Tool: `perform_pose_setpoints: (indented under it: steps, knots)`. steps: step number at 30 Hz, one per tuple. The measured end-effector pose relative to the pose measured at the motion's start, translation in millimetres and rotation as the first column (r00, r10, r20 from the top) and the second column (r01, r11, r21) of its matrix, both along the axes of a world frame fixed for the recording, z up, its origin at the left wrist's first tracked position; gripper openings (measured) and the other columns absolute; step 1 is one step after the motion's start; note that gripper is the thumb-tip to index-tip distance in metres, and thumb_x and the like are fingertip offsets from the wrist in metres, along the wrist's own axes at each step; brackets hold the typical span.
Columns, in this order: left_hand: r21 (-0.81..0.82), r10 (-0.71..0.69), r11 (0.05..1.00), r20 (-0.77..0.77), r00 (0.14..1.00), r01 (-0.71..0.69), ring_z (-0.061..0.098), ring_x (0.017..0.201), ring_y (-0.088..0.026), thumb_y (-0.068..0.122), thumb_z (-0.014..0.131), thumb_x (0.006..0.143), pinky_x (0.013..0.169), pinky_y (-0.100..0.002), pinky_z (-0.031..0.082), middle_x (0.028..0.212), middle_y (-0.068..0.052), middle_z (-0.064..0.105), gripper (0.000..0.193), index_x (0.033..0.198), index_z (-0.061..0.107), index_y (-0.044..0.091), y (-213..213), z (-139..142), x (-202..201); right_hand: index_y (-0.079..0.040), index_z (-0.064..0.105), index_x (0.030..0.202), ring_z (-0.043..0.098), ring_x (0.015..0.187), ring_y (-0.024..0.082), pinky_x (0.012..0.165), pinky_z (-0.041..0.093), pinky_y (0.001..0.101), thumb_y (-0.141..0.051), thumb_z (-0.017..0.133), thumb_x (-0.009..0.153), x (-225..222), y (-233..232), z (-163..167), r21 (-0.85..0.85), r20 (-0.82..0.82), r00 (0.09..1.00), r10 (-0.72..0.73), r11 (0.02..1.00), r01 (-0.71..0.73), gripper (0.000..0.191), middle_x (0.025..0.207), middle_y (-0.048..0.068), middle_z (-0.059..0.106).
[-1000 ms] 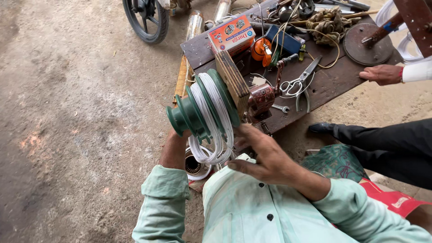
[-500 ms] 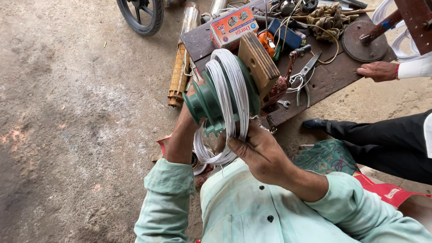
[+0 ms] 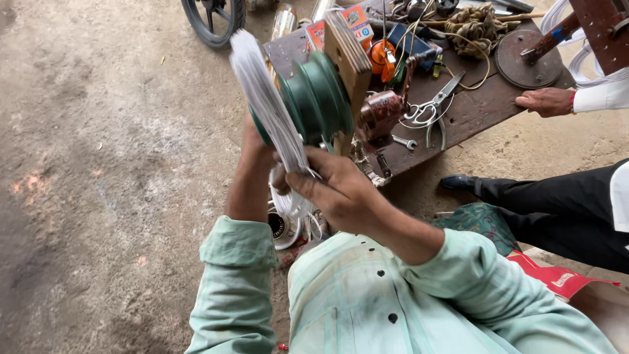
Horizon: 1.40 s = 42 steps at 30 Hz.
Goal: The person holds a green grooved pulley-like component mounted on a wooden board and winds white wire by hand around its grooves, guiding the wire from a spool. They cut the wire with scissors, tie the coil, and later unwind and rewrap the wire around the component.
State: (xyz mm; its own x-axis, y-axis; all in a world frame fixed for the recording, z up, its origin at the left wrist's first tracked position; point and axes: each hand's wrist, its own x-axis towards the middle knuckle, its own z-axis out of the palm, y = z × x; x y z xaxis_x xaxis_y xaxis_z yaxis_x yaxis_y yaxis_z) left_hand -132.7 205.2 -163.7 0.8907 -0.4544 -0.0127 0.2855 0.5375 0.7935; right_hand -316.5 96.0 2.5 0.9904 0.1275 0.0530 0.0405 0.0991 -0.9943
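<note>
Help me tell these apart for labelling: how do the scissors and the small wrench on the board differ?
The scissors are larger, with looped handles and open blades; the wrench is a short single bar. The scissors lie nearer the other person's hand, the wrench nearer the board's front edge. Both are metal, lying flat and untouched.

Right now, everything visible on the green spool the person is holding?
The dark green ribbed spool looks like painted metal or plastic, with stepped grooves. It is held up above the dark wooden bench, axis roughly level. A wooden block sits against one end, a white wire coil at the other. The left hand supports it; the right hand grips the coil below.
</note>
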Motion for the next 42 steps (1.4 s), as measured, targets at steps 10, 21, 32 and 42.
perform_pose_setpoints:
  steps: [10, 21, 32, 42]
  knots:
    - [0.329, 0.387, 0.797, 0.367, 0.846, -0.507, 0.053, 0.055, -0.006, 0.009, 0.07, 0.103, 0.047, -0.024, 0.044, 0.069, 0.001, 0.06, 0.009, 0.106, 0.069, 0.001, 66.4, 78.4, -120.9, -0.001, 0.069, 0.116, 0.061, 0.091, 0.008, 0.083, 0.053, 0.0244, -0.02, 0.072, 0.104, -45.8, -27.3, -41.2, 0.146, 0.023, 0.999, 0.024, 0.989, -0.027, 0.023, 0.1, 0.0, 0.068]
    - [0.361, -0.022, 0.867, 0.716, 0.698, -0.343, 0.066, 0.072, -0.006, 0.001, 0.083, 0.09, 0.06, -0.021, 0.056, 0.091, -0.002, 0.073, 0.018, 0.104, 0.071, 0.004, 152.9, 159.2, -207.7, -0.002, 0.068, 0.12, 0.061, 0.093, 0.007, 0.083, 0.053, 0.0252, -0.008, 0.07, 0.103, -71.9, -16.5, -50.6, -0.127, 0.131, 0.97, 0.203, 0.974, -0.187, 0.018, 0.1, 0.0, 0.068]
    - [0.589, -0.477, 0.808, 0.634, 0.609, 0.019, 0.065, 0.062, -0.014, 0.018, 0.09, 0.079, 0.058, -0.029, 0.048, 0.071, -0.003, 0.068, 0.027, 0.096, 0.073, 0.007, 151.5, 196.4, -190.3, -0.004, 0.069, 0.11, 0.073, 0.087, 0.016, 0.077, 0.057, 0.0293, -0.011, 0.077, 0.092, -91.1, -30.1, -57.4, -0.275, 0.324, 0.938, 0.12, 0.961, -0.027, 0.021, 0.098, 0.006, 0.072]
    - [0.488, -0.398, 0.872, 0.663, 0.634, 0.037, 0.06, 0.058, -0.009, 0.018, 0.083, 0.085, 0.055, -0.024, 0.043, 0.076, -0.002, 0.067, 0.023, 0.098, 0.071, 0.003, 283.3, 181.3, -75.5, -0.005, 0.058, 0.139, 0.053, 0.136, 0.019, 0.118, 0.039, 0.0374, -0.031, 0.091, 0.072, -64.3, 103.2, -160.3, -0.208, 0.117, 0.933, -0.339, 0.911, 0.357, 0.08, 0.138, 0.008, 0.061]
